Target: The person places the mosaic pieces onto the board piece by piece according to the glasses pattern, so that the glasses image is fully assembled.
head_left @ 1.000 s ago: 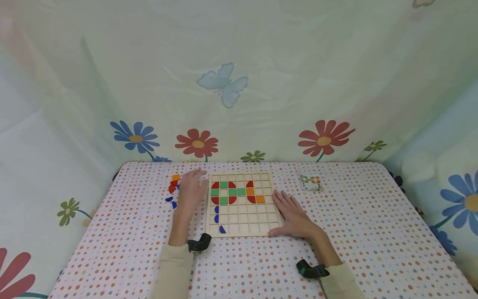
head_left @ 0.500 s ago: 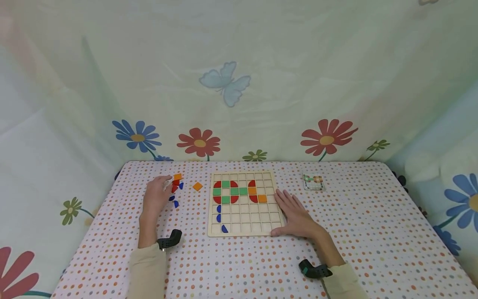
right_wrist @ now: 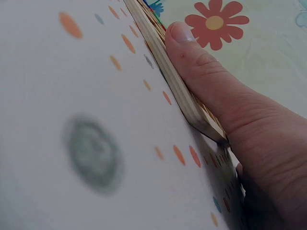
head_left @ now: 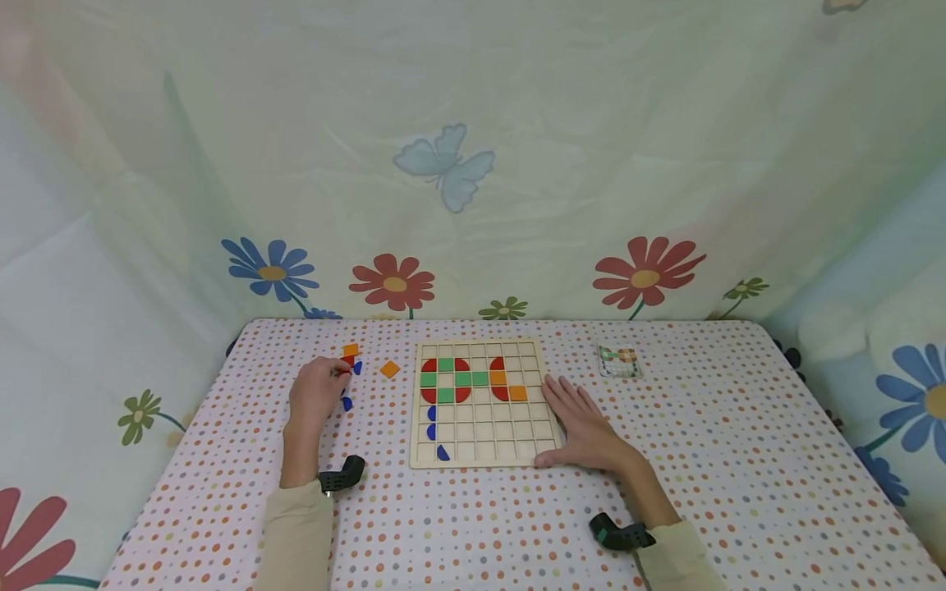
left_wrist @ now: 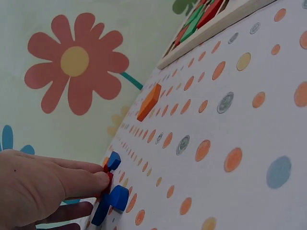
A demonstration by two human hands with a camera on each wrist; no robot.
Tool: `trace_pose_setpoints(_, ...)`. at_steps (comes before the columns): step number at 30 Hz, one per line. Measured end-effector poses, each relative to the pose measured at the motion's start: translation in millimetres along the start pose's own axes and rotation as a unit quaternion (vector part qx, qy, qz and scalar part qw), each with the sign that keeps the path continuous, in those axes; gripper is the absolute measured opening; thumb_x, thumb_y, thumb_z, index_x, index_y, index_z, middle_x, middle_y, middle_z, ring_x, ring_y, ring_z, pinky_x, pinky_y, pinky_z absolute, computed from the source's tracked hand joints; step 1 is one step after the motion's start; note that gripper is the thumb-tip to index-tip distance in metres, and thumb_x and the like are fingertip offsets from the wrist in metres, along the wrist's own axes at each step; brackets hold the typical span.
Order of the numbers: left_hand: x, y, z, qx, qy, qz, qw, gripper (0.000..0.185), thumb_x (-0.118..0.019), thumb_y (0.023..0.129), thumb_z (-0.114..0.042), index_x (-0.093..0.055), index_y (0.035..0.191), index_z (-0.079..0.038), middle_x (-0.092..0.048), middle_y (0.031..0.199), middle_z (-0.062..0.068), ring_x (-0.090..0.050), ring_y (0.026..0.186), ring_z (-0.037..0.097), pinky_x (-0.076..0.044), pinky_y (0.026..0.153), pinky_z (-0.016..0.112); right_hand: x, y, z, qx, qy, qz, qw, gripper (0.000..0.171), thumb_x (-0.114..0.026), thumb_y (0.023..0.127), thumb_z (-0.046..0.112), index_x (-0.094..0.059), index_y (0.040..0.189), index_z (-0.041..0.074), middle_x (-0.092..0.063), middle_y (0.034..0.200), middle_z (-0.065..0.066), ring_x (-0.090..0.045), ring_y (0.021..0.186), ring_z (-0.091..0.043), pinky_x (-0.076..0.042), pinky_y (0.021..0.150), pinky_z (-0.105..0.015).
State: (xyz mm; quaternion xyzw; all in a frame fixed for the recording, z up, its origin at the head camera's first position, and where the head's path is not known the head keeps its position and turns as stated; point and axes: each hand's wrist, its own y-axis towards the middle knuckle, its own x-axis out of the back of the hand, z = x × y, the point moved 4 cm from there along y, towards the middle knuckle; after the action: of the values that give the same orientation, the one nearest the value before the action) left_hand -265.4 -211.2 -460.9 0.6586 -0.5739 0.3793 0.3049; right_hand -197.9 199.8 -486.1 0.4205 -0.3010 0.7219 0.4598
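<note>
My left hand [head_left: 314, 398] is at the small group of loose pieces left of the board, its thumb and fingertips pinching a red piece [left_wrist: 109, 182]. Right beside those fingertips are blue half-round pieces [left_wrist: 119, 198]. The gridded wooden board [head_left: 484, 429] lies flat, with red, green and orange pieces set in its upper rows. Three blue pieces [head_left: 443, 452] are on its lower left part. Along the board's right side rests my right hand [head_left: 587, 427], fingers extended; the thumb [right_wrist: 201, 67] lies on its near edge.
One orange square [head_left: 389, 369] lies alone between the loose pieces and the board. Another orange square [head_left: 351, 350] is behind the left fingertips. A small pattern card [head_left: 618, 361] lies to the right of the board on the dotted tablecloth [head_left: 458, 525].
My left hand has moved left from beside the board to the loose pieces and now pinches a red one. An orange square came into view where it was. The right hand stays put.
</note>
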Motion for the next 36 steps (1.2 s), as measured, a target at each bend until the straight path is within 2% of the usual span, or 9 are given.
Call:
trace_pose_setpoints(12,-3.0,0.7,0.4,-0.002,0.000,-0.007,1.0000,0.026,-0.060,0.096,-0.016,-0.067,0.119,-0.005,-0.062,0.114,0.017,-0.058,0.102,0.031,-0.050,0.089,0.046,-2.0,0.8,-3.4,-0.001,0.006,0.001,1.000,0.127,-0.077,0.062,0.067,-0.017,0.155,0.003,-0.013,0.163,-0.016,-0.009,0.150,-0.039,-0.008,0.119,-0.057)
trace_pose_setpoints(17,-2.7,1.5,1.0,0.002,-0.014,-0.005,0.9999,0.031,-0.061,0.095,-0.015,-0.063,0.123,-0.004,-0.062,0.110,0.018,-0.057,0.094,0.029,-0.050,0.084,0.042,-3.2,0.9,-4.8,0.002,0.005,0.000,1.000,0.128,-0.076,0.062,0.068,-0.017,0.155,0.004,-0.012,0.163,-0.015,-0.009,0.150,-0.039,-0.008,0.119,-0.058)
trace_pose_setpoints(21,-0.7,2.5,-1.5,0.001,-0.040,-0.005,0.9992,0.026,-0.061,0.095,-0.015,-0.062,0.119,-0.004,-0.064,0.107,0.017,-0.056,0.090,0.028,-0.050,0.080,0.038,-2.8,0.2,-4.9,0.001,0.006,0.001,1.000,0.128,-0.076,0.062,0.068,-0.017,0.155,0.003,-0.013,0.163,-0.016,-0.009,0.150,-0.039,-0.008,0.119,-0.058)
trace_pose_setpoints(24,0.8,2.9,-6.9,-0.015,-0.082,-0.010,0.9964,0.023,-0.061,0.095,-0.016,-0.060,0.116,-0.006,-0.064,0.108,0.015,-0.059,0.095,0.028,-0.052,0.082,0.039,-2.3,-0.1,-4.9,-0.001,0.006,0.001,1.000,0.128,-0.077,0.062,0.067,-0.017,0.154,0.003,-0.013,0.163,-0.016,-0.009,0.150,-0.040,-0.008,0.119,-0.058)
trace_pose_setpoints(27,1.5,2.4,-16.7,-0.061,-0.131,-0.010,0.9895,0.028,-0.061,0.095,-0.016,-0.058,0.122,-0.007,-0.062,0.111,0.016,-0.061,0.101,0.030,-0.054,0.086,0.042,-2.0,-0.1,-4.9,-0.003,0.002,0.001,1.000,0.127,-0.077,0.062,0.068,-0.017,0.154,0.003,-0.013,0.163,-0.016,-0.010,0.150,-0.039,-0.009,0.119,-0.057)
trace_pose_setpoints(29,1.0,1.2,-25.5,-0.099,-0.154,-0.004,0.9832,0.033,-0.061,0.095,-0.014,-0.059,0.127,-0.008,-0.062,0.114,0.017,-0.062,0.103,0.032,-0.054,0.089,0.045,-1.8,-0.1,-4.8,-0.002,-0.001,0.000,1.000,0.128,-0.076,0.062,0.068,-0.017,0.155,0.003,-0.013,0.163,-0.016,-0.010,0.150,-0.039,-0.009,0.120,-0.057)
trace_pose_setpoints(31,-0.5,-0.5,-33.4,-0.121,-0.168,0.003,0.9783,0.033,-0.062,0.095,-0.014,-0.062,0.128,-0.009,-0.061,0.117,0.017,-0.062,0.104,0.033,-0.054,0.091,0.046,-1.6,0.0,-4.5,-0.001,0.000,0.001,1.000,0.128,-0.076,0.062,0.068,-0.017,0.155,0.003,-0.013,0.163,-0.016,-0.009,0.150,-0.039,-0.009,0.119,-0.057)
trace_pose_setpoints(33,-2.9,-2.5,-40.6,-0.123,-0.178,0.009,0.9763,0.032,-0.064,0.094,-0.016,-0.064,0.125,-0.011,-0.062,0.120,0.015,-0.063,0.105,0.032,-0.054,0.091,0.045,-1.3,0.0,-3.9,0.001,0.003,0.000,1.000,0.128,-0.076,0.062,0.069,-0.017,0.155,0.003,-0.013,0.163,-0.016,-0.009,0.150,-0.039,-0.008,0.119,-0.057)
trace_pose_setpoints(36,-6.5,-5.2,-49.3,-0.105,-0.186,0.015,0.9768,0.026,-0.066,0.093,-0.019,-0.067,0.118,-0.012,-0.066,0.117,0.011,-0.065,0.103,0.028,-0.055,0.087,0.042,-0.6,0.0,-3.1,0.005,0.004,0.000,1.000,0.128,-0.076,0.062,0.069,-0.017,0.154,0.003,-0.014,0.163,-0.016,-0.010,0.150,-0.039,-0.009,0.119,-0.057)
